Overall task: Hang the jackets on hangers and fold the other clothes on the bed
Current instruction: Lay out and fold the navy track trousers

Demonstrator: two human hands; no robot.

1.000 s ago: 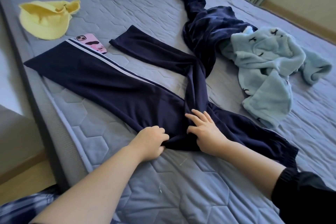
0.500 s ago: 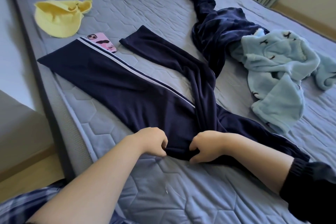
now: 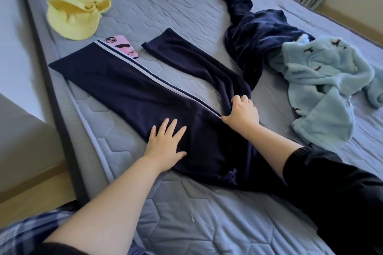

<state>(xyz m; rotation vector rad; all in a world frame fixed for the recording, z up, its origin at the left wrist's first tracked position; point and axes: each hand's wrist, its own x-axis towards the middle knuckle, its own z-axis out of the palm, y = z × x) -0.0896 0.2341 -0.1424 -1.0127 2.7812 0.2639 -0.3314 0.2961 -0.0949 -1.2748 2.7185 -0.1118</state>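
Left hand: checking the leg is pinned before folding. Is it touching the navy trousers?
Touching. The head view shows the left hand lying flat on the navy trousers.

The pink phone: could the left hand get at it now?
Probably yes, with a lean: the left hand lies flat on the navy trousers, holding nothing, and only flat cloth lies between it and the pink phone.

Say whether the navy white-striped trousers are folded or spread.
Spread: the navy white-striped trousers lie with legs apart; left hand presses one flat, right hand grips the other.
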